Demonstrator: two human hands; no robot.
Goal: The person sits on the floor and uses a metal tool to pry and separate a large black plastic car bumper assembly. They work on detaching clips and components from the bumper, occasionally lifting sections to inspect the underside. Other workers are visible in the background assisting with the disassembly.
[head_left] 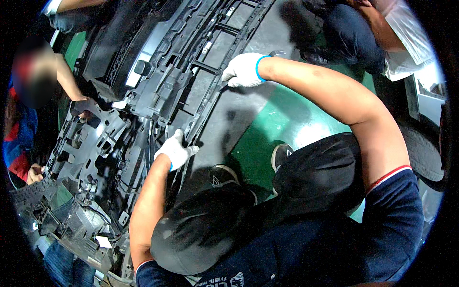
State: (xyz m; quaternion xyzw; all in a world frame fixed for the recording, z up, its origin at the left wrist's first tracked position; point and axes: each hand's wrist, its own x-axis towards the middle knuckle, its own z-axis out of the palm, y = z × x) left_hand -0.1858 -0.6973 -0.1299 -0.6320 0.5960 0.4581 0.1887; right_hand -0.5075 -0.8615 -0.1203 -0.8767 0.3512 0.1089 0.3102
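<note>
A long black plastic car frame point(209, 98), with crossbars and slots, runs slantwise in front of my knees. My left hand point(175, 151), in a white glove with a blue cuff, is closed over the frame's near edge, thumb and one finger apart, the other fingers partly hidden. Farther up the same edge, my right hand point(245, 70) in a matching glove has its fingers curled round the rail. Beyond the rail lies a larger grey-black panel assembly point(165, 93) with a boxy housing, touching or overlapping the frame.
At the left, a co-worker's hand point(86, 106) touches a cut-out black bracket point(95, 136). Broken-looking plastic parts and wires point(86, 210) lie lower left. Another person crouches at the upper right in dark trousers point(351, 33). A tyre point(420, 153) stands right; the floor point(267, 129) is green and grey.
</note>
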